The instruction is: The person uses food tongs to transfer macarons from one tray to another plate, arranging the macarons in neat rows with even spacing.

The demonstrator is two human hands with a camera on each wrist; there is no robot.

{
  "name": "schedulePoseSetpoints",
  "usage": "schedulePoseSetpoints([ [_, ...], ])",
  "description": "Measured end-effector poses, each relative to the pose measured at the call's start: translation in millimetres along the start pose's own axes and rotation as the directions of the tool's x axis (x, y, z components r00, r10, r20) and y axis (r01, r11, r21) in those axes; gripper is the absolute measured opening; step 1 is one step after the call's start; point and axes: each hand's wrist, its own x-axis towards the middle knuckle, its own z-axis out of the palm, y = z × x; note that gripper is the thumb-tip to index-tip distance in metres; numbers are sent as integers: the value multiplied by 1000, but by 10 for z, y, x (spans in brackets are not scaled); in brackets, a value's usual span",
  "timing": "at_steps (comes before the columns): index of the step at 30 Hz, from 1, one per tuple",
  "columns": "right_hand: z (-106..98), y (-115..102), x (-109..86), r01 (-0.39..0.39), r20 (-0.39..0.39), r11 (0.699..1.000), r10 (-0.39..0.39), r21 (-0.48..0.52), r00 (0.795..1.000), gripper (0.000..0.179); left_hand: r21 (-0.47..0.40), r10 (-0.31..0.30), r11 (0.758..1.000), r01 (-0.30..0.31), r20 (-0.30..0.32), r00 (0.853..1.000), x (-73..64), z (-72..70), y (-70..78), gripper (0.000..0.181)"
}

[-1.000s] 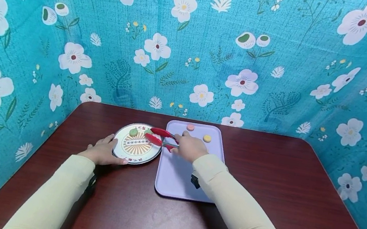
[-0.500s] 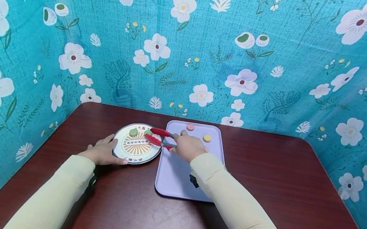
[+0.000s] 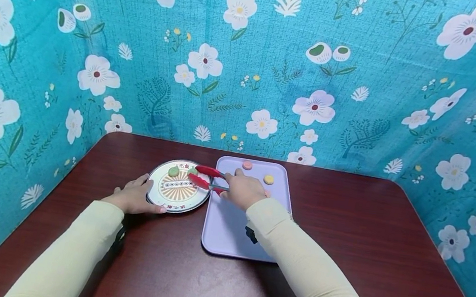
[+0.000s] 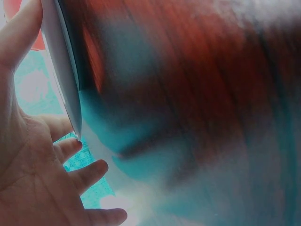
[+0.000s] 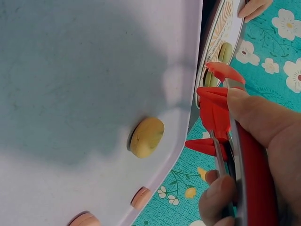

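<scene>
My right hand [image 3: 244, 190] grips red-tipped metal tongs [image 3: 201, 181] above the left edge of the lilac tray. Their red tips reach over the plate [image 3: 161, 196], right at a green macaron [image 3: 192, 171]. A second green macaron [image 3: 173, 171] lies to its left on the plate. At the plate's left side, my left hand [image 3: 132, 198] has its fingers spread along the rim. In the left wrist view, its thumb and a fingertip touch the plate edge [image 4: 63, 70]. A yellow macaron [image 5: 147, 137] is on the tray beside the tongs in the right wrist view.
On the lilac tray [image 3: 229, 234], a pink macaron [image 3: 247, 165] lies near the far edge. Another pink macaron [image 3: 267, 193] is partly hidden behind the right hand. The dark wooden table [image 3: 346, 226] meets a blue floral curtain [image 3: 241, 67] at its back and sides.
My right hand has shifted very slightly left, uncovering more of the pink macaron behind it. The tong tips stay over the plate, and my left hand has not moved.
</scene>
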Motion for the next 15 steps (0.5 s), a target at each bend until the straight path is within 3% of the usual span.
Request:
schedulePoseSetpoints([
  [15,-8,-5,0,10,-15,1000,-10,-26,1000,57,-4,-3,1000,3,0,1000,14,7,-14,120],
])
